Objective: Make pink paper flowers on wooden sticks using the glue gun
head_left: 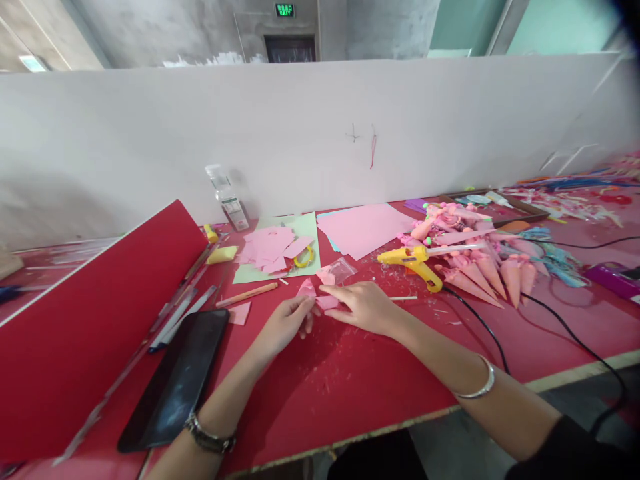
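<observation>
My left hand (286, 325) pinches a small pink paper piece (307, 288) between thumb and fingers, just above the red table. From the right, my right hand (369, 305) reaches in with its fingers against another part of the pink paper (327, 303). Whether these are one folded piece or two I cannot tell. Just beyond the fingertips lie a pink scrap and a clear plastic piece (344, 268). A yellow glue gun (407, 257) with a clear glue stick lies beyond my right hand. A wooden-handled tool (247, 295) rests left of my left hand.
Pink paper pieces (267, 245) and yellow-handled scissors (311, 257) lie on a green sheet. Pink sheets (370, 227) are behind. Pink paper cones (470, 277) pile up right, near black cables (480, 323). A black phone (175, 380), red board (100, 333) and clear bottle (230, 203) stand left.
</observation>
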Action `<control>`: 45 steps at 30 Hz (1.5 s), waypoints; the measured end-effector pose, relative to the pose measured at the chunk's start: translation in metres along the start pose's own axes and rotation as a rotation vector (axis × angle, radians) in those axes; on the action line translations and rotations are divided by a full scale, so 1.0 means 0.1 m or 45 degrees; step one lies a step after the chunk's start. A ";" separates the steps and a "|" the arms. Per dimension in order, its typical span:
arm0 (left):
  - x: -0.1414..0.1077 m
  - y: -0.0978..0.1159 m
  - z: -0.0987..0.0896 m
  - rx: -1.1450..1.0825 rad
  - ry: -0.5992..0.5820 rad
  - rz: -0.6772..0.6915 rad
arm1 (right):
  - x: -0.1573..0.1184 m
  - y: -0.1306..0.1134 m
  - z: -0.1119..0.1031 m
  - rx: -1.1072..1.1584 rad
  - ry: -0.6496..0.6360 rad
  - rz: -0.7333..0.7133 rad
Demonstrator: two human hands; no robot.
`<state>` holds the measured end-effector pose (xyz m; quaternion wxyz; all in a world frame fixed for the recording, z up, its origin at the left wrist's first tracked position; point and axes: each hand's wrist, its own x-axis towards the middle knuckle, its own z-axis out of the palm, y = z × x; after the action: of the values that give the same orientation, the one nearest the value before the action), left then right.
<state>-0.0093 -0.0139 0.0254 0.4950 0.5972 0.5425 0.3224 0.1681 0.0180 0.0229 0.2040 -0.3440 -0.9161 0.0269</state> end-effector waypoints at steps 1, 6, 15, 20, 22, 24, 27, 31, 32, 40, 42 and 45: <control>0.00 -0.01 0.00 0.015 0.006 0.007 | 0.00 0.00 -0.01 0.009 -0.018 0.016; -0.01 -0.04 -0.02 0.120 0.078 0.118 | 0.00 0.00 -0.04 0.040 -0.070 0.081; 0.00 -0.04 -0.06 0.125 0.425 0.237 | -0.01 0.06 0.03 -0.030 -0.053 0.191; -0.02 -0.02 -0.07 0.113 0.491 0.286 | -0.02 0.15 0.09 0.001 0.002 0.293; -0.03 -0.02 -0.07 0.147 0.460 0.308 | -0.01 0.17 0.11 0.075 0.050 0.259; -0.04 -0.02 -0.06 0.214 0.431 0.334 | 0.01 0.17 0.10 0.165 0.131 0.213; -0.06 -0.01 -0.06 0.428 0.424 0.459 | 0.04 0.14 0.07 0.372 0.257 0.169; -0.07 0.00 -0.07 0.618 0.417 0.660 | 0.05 0.09 0.02 0.745 0.304 0.148; -0.06 0.00 -0.07 0.632 0.419 0.685 | 0.05 0.08 0.02 0.807 0.293 0.158; -0.06 -0.03 -0.06 0.726 0.332 0.674 | 0.04 0.06 0.04 0.914 0.202 0.213; -0.07 -0.02 -0.06 0.729 0.331 0.683 | 0.04 0.06 0.04 0.917 0.188 0.202; -0.08 0.00 -0.06 0.718 0.316 0.709 | 0.05 0.05 0.03 0.938 0.149 0.188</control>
<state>-0.0164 -0.0197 0.0286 0.1367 0.7899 0.4830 0.3522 0.1671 0.0254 0.0204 0.3636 -0.3135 -0.8046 0.3495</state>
